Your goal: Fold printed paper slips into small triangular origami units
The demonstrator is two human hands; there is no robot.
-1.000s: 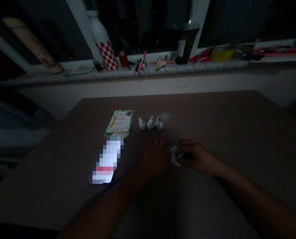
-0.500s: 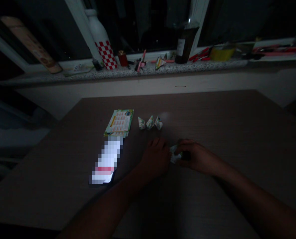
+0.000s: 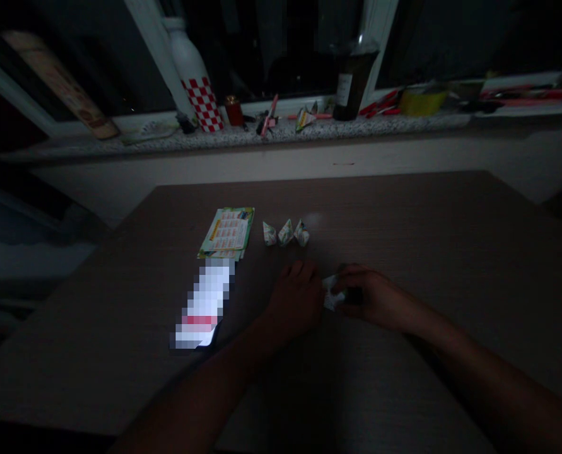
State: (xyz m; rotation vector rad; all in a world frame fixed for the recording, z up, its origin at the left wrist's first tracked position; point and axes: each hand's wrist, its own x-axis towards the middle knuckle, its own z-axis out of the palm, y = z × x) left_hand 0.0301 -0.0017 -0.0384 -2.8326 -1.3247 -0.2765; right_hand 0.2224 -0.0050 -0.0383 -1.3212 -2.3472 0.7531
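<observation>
A small piece of printed paper lies on the table between my hands, partly covered by the fingers of both. My left hand rests on the table with its fingers curled against the paper's left side. From the right, my right hand pinches the same paper between thumb and fingers. Just beyond stand three folded paper shapes in a row, pointed at the top. To their left lies a stack of printed paper sheets. The dim light hides the paper's exact folds.
A phone with a lit screen lies left of my left arm. On the windowsill behind the table stand a white bottle with red checks, a small red jar, a dark cup and a yellow roll.
Both hands stay in nearly the same place on the paper. The paper's visible part looks slightly different between the fingers; the rest of the table is unchanged.
</observation>
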